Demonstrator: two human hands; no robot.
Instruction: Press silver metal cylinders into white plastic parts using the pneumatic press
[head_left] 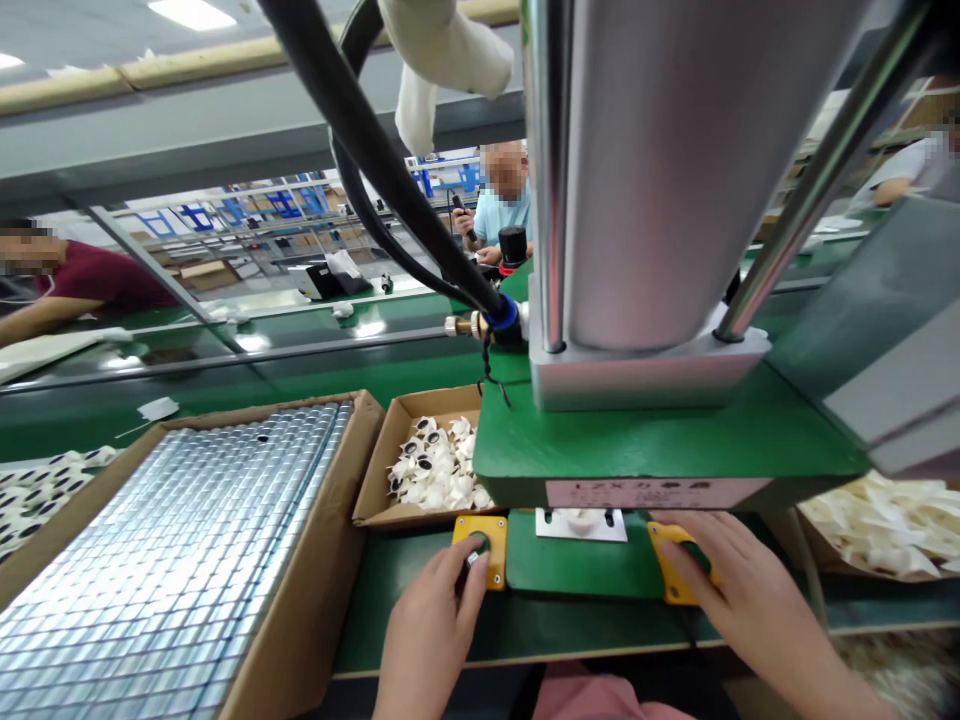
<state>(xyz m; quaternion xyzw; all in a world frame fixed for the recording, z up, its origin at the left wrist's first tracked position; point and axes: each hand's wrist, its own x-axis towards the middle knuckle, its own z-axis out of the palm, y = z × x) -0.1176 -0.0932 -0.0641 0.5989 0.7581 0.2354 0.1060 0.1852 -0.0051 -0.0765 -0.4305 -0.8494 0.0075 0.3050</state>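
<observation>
A green bench press [675, 440] with a large silver cylinder stands in front of me. My left hand [431, 620] is at the left yellow button plate [495, 575], thumb and forefinger curled together over its dark round button. A small shiny bit shows between those fingertips, too small to name. My right hand [742, 580] lies over the right yellow button plate [679, 590], its fingers stretched out and apart from the thumb, hiding most of that button. Between the plates, a white part [581, 520] sits on a slotted metal plate [551, 527] under the press head.
At left, a cardboard box [341, 510] holds rows of shiny metal cylinders [172, 540]. Behind it, a smaller box [375, 500] contains white parts [442, 470], some with black rings. More pale parts [892, 520] lie at right. Co-workers [506, 215] sit beyond the green conveyor.
</observation>
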